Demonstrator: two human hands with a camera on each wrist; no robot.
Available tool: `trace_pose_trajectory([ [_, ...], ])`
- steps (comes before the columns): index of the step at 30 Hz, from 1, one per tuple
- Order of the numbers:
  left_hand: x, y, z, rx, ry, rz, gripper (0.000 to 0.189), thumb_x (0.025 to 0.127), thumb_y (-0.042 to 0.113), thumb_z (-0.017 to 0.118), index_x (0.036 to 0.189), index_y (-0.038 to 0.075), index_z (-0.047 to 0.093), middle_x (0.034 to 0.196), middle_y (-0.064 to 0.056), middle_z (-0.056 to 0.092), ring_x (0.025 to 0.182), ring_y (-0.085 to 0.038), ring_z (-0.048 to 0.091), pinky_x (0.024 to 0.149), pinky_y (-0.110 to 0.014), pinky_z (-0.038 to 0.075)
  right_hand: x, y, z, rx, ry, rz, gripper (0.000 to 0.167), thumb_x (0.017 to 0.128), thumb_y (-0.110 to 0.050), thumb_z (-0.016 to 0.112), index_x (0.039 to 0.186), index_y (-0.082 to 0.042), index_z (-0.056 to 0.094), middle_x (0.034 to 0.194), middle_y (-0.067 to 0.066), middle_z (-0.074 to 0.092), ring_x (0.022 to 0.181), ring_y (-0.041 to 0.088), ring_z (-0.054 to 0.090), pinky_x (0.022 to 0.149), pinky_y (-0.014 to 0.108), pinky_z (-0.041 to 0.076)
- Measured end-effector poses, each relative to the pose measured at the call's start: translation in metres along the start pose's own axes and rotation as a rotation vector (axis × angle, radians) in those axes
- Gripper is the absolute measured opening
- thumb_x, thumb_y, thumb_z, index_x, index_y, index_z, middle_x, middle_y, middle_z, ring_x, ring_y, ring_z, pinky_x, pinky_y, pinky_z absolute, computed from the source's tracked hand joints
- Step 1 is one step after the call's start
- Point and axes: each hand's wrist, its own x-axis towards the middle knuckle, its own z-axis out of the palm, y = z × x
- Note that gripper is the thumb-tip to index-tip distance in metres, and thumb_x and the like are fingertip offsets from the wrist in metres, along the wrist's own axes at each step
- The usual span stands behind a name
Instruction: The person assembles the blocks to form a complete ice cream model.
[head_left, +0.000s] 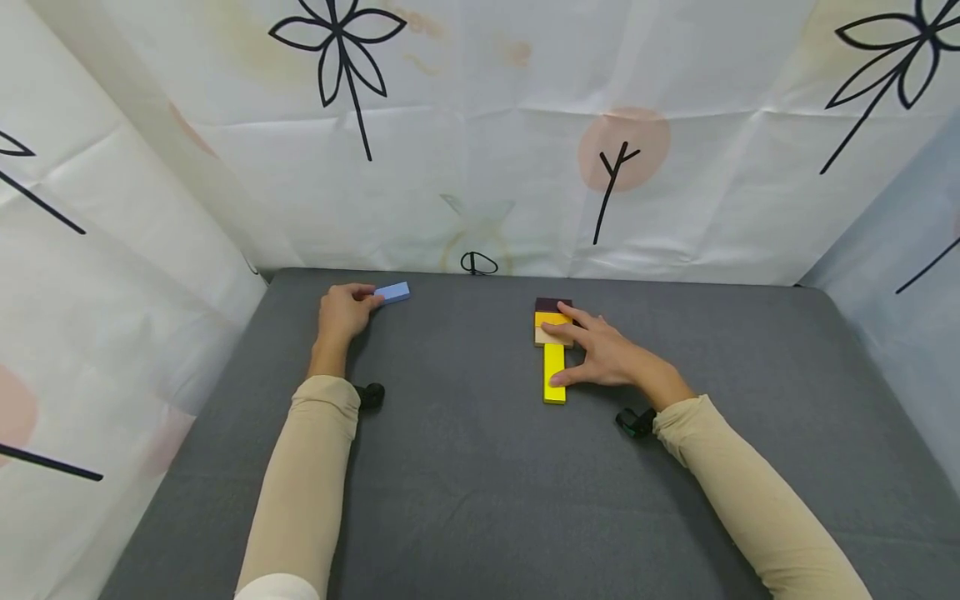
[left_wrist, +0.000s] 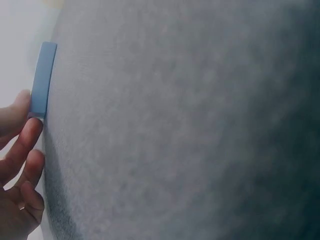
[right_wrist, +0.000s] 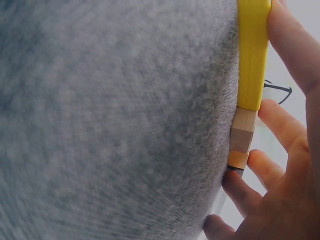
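Near the table's far left, my left hand (head_left: 347,312) pinches the near end of a light blue block (head_left: 394,292) between thumb and fingers. The blue block (left_wrist: 44,80) also shows in the left wrist view. Right of the middle, my right hand (head_left: 603,350) spreads over a row of wooden blocks. Its thumb rests on a long yellow block (head_left: 554,396) pointing toward me, while its fingers touch the crosswise blocks beyond. Those are a plain wood block (right_wrist: 243,131), a yellow-orange one (right_wrist: 238,159) and a dark brown one (head_left: 550,305). The blocks lie against each other.
A grey cloth covers the table (head_left: 465,483). White patterned fabric (head_left: 480,150) hangs behind its far edge and along both sides. Black devices (head_left: 636,422) are strapped at the wrists.
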Motion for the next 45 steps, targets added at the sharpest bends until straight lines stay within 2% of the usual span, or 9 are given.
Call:
trace_pose_trajectory([
  [6, -0.001, 0.004, 0.008, -0.030, -0.005, -0.007, 0.036, 0.100, 0.031, 0.067, 0.131, 0.012, 0.071, 0.129, -0.015, 0.070, 0.122, -0.036, 0.061, 0.107, -0.054, 0.047, 0.001, 0.000, 0.000, -0.001, -0.005, -0.004, 0.092, 0.086, -0.053, 0.078, 0.161, -0.022, 0.035, 0.174, 0.013, 0.003, 0.158, 0.048, 0.008, 0.125, 0.070, 0.001],
  [11, -0.003, 0.014, 0.014, -0.060, -0.019, -0.012, 0.035, 0.097, 0.032, 0.072, 0.126, 0.013, 0.074, 0.127, -0.013, 0.072, 0.122, -0.036, 0.062, 0.107, -0.054, 0.047, 0.000, 0.001, -0.001, 0.007, 0.000, 0.005, 0.093, 0.085, -0.050, 0.080, 0.161, -0.022, 0.035, 0.174, 0.012, 0.003, 0.158, 0.047, 0.008, 0.126, 0.069, 0.001],
  [23, -0.004, 0.040, 0.030, -0.016, -0.107, -0.046, 0.033, 0.093, 0.037, 0.076, 0.122, 0.022, 0.077, 0.125, -0.006, 0.074, 0.127, -0.034, 0.060, 0.110, -0.057, 0.043, -0.001, 0.003, -0.001, 0.019, -0.007, 0.006, 0.091, 0.086, -0.048, 0.080, 0.160, -0.020, 0.036, 0.173, 0.014, 0.002, 0.158, 0.047, 0.006, 0.124, 0.071, -0.001],
  [35, -0.012, 0.071, 0.052, -0.015, -0.127, -0.048, 0.031, 0.091, 0.036, 0.078, 0.120, 0.023, 0.078, 0.123, -0.003, 0.075, 0.123, -0.031, 0.062, 0.108, -0.057, 0.045, -0.001, 0.002, 0.001, 0.034, -0.014, 0.001, 0.092, 0.086, -0.049, 0.079, 0.161, -0.020, 0.034, 0.173, 0.015, 0.001, 0.158, 0.049, 0.004, 0.124, 0.071, -0.002],
  [45, -0.012, 0.087, 0.064, 0.004, -0.133, -0.044, 0.029, 0.090, 0.037, 0.079, 0.117, 0.026, 0.079, 0.120, 0.000, 0.076, 0.117, -0.030, 0.065, 0.103, -0.055, 0.048, 0.001, -0.002, 0.000, 0.043, -0.017, 0.005, 0.092, 0.087, -0.047, 0.080, 0.161, -0.019, 0.033, 0.173, 0.015, 0.000, 0.158, 0.049, 0.003, 0.124, 0.071, -0.003],
])
